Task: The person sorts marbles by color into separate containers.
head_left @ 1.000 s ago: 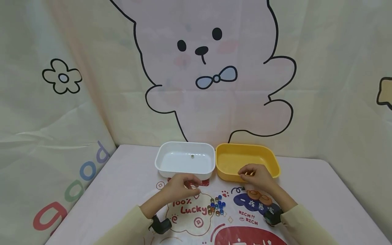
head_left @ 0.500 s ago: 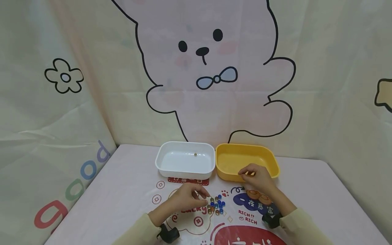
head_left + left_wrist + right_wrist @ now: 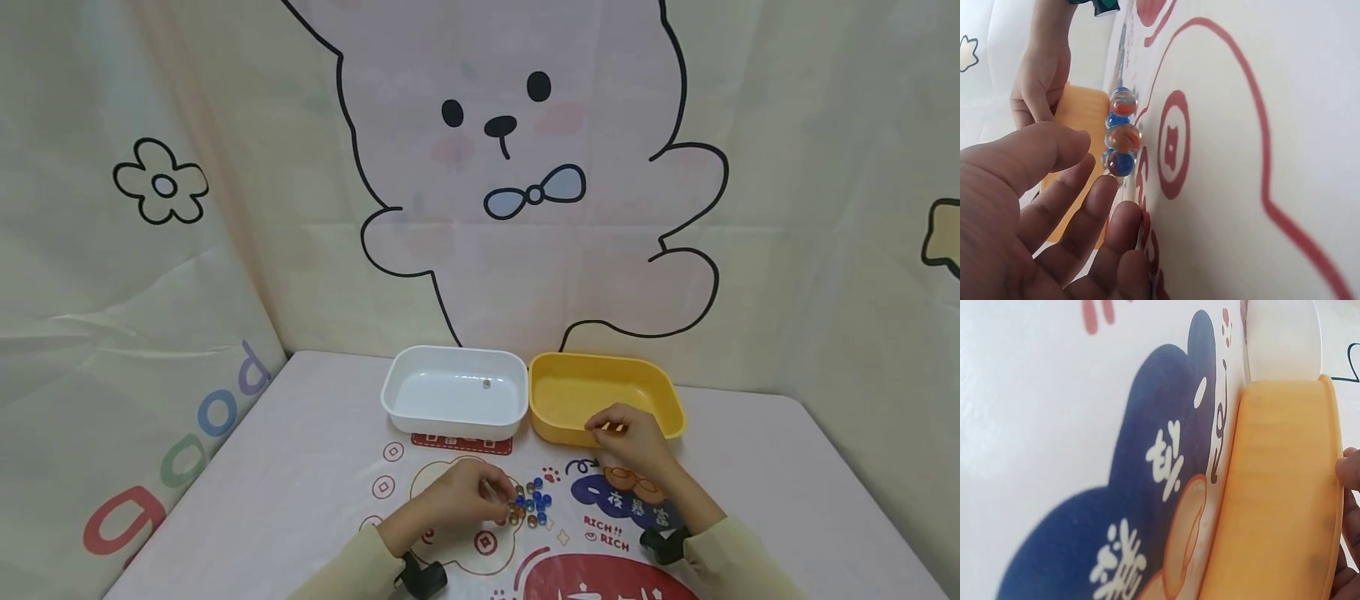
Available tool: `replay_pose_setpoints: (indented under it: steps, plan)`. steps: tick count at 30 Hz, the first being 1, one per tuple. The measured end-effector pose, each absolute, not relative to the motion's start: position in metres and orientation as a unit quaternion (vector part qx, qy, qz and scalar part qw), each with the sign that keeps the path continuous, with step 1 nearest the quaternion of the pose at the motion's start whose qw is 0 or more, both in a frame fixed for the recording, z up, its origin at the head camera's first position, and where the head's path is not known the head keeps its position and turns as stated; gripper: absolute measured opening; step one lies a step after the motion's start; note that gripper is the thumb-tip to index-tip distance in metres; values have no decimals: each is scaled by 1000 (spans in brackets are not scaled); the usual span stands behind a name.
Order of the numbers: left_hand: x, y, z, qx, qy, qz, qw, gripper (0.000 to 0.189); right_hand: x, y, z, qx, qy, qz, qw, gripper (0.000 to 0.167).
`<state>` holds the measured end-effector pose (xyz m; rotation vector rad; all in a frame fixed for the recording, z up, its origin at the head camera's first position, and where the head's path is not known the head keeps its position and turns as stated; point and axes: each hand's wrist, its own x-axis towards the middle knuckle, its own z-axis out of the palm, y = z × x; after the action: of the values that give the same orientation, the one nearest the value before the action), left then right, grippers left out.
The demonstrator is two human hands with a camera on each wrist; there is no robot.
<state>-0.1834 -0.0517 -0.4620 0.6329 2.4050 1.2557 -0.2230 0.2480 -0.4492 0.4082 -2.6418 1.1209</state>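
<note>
A small cluster of blue and amber marbles [image 3: 531, 502] lies on the printed tabletop. At its left side is my left hand [image 3: 463, 493], its thumb and fingers bent and apart. In the left wrist view the fingertips are close beside the marbles [image 3: 1124, 137]; whether they touch is unclear. My right hand [image 3: 633, 437] hovers at the front rim of the yellow bin [image 3: 551, 429], fingers loosely curled. The right wrist view shows its thumb [image 3: 1349, 470] by the bin's rim, with no object visible in that hand. One marble [image 3: 487, 383] lies inside the white bin [image 3: 450, 427].
The two bins stand side by side toward the back of the table [image 3: 750, 467], before a hanging cloth [image 3: 795, 292] with a bear drawing. The tabletop cover carries red and blue prints.
My left hand has moved from near the white bin down and right to the marble cluster. The marble in the white bin has shifted rightward. The right hand has stayed about still.
</note>
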Motion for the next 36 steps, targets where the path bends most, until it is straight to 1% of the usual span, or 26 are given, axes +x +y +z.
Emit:
replay_pose_setpoints:
  steps: [11, 22, 36]
  plan:
    - [-184, -48, -465, 213, 864, 419, 178, 13, -224, 249, -450, 141, -903, 390, 113, 14]
    - [-186, -45, -468, 208, 873, 407, 170, 17, -223, 249, -450, 143, -905, 384, 115, 14]
    - [-185, -42, -469, 199, 877, 404, 165, 15, -223, 250, -450, 138, -908, 379, 110, 13]
